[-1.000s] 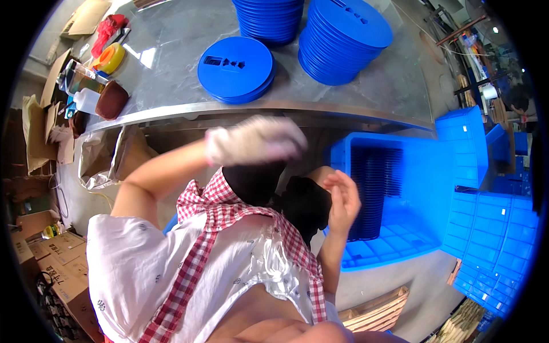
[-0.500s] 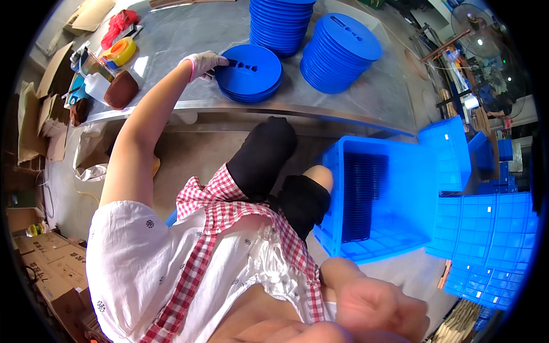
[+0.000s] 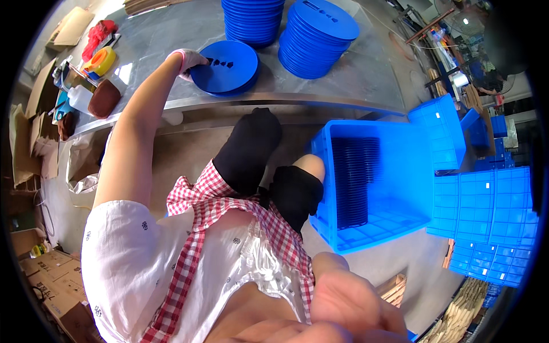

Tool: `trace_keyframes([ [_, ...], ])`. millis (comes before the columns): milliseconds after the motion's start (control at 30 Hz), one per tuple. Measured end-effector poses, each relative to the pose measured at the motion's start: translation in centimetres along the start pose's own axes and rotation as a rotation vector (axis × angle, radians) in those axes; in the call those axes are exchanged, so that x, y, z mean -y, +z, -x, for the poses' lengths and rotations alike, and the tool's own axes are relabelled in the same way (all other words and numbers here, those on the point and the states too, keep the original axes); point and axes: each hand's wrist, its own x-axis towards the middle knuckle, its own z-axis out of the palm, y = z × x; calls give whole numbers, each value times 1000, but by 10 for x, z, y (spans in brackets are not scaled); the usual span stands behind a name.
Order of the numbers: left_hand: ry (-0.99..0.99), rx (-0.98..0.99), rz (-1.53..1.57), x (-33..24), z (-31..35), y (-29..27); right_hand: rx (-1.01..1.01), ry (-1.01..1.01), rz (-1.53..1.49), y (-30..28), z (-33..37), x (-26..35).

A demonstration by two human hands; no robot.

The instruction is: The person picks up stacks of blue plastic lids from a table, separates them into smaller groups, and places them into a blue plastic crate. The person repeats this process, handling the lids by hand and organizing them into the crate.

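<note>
My left hand (image 3: pixel 192 63), in a pale glove, pinches the left rim of a round blue disc (image 3: pixel 235 70) with small dark cut-outs. This disc tops a low pile near the table's front edge and looks slightly tilted over the discs beneath. Two taller stacks stand behind it: a blue stack (image 3: pixel 251 26) and, to its right, another blue stack (image 3: pixel 311 51). My right hand (image 3: pixel 351 303) is bare and raised close to my chest at the lower edge. Its fingers are partly cut off there, and nothing held shows.
A blue crate (image 3: pixel 394 214) right of my knees holds a row of dark discs (image 3: pixel 351 188) on edge. Stacked blue crates (image 3: pixel 486 206) stand farther right. On the table's left lie yellow tape (image 3: pixel 103 60), a white bottle (image 3: pixel 80 98) and a brown pouch (image 3: pixel 104 98). Cardboard boxes (image 3: pixel 57 280) sit lower left.
The view has shifted a little, so table and stacks sit farther left and higher. My left hand keeps to the disc's rim, and that disc looks more tilted. My right hand has moved slightly.
</note>
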Motion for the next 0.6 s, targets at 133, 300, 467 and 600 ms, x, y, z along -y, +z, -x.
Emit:
trace_keyframes([
  [133,-16,0,30,-1,3,2,128,251,109,-23,16,-6],
  [300,5,-33,-161,-13,-7,9,435,782,480,-70,73,-40],
  [467,77,5,-647,-14,-26,-5,79,1216,460,-102,146,-47],
  [600,-14,-76,-486,-23,-5,9,-11,1367,447,-117,180,-41],
])
